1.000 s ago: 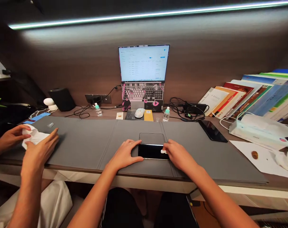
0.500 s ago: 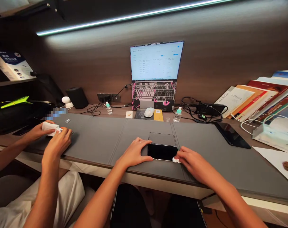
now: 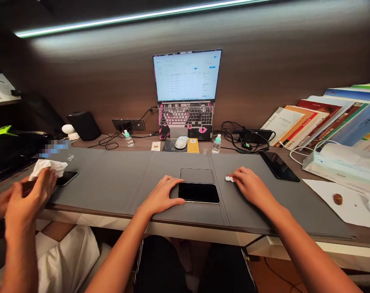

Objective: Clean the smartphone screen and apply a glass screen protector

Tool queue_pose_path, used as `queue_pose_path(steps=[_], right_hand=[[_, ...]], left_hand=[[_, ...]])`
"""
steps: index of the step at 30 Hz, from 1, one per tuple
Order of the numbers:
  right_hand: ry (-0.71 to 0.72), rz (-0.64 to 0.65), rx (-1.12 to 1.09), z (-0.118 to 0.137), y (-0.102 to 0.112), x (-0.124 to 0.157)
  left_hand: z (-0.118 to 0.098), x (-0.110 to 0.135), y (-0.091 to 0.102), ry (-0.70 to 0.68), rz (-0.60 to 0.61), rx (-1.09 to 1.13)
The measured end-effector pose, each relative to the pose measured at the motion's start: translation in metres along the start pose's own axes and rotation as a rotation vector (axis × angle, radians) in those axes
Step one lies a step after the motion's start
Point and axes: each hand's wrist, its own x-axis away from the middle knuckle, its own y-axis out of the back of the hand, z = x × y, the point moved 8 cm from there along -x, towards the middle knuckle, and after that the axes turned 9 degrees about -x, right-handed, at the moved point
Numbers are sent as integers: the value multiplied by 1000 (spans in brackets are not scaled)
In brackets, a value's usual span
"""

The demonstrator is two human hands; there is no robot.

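Grey desk mat covers most of the wooden desk, below a bright strip of light on the wall. The person's left hand has its thumb and forefinger clamped on the left end of a phone, which lies flat on the mat with its dark screen upward. The right hand is apart from the phone, to its right, with fingertips closed together on a small white tissue. Between the two hands, just beyond the phone, lies a thin clear sheet with dark border.

Farther beyond the hands stands an open laptop; its screen shows rows of writing, too small for reading. To the right of the right hand, beyond a dark tablet, one white book bears the word "OFFICE". Nearer to this hand is a tissue box, whose small print I cannot read. Well left of the left hand, a co-worker's hand holds another white tissue.
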Motion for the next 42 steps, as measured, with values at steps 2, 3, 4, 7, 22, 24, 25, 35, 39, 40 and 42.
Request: queue_pose_path(steps=[2,3,4,7,22,24,25,35,39,40,42], right_hand=[[27,11,-5,2,-8,-11],[47,23,-11,6,-11,-17],[68,41,-19,12,-14,-22],[122,109,-44,26,-22,-37],[-32,143,-175,13,-56,-36],[-44,160,-191,14,-60,-37],[-49,164,-200,14,-61,-37],[-93,132,-232,9,-66,-36],[-69,134,-229,9,-66,-38],[-66,132,-228,9,-66,-39],[-63,126,-225,8,-67,-41]], left_hand=[[-1,-1,1,-10,-2,0],[0,-3,3,-9,-12,6],[1,-7,7,1,-30,10],[11,-25,26,72,-107,-17],[38,-54,7,-35,71,0],[38,-54,7,-30,74,15],[38,-54,7,-30,74,19],[39,-55,9,-39,69,29],[34,-55,14,-49,28,13],[34,-55,14,-48,21,7],[34,-54,16,-45,10,-3]])
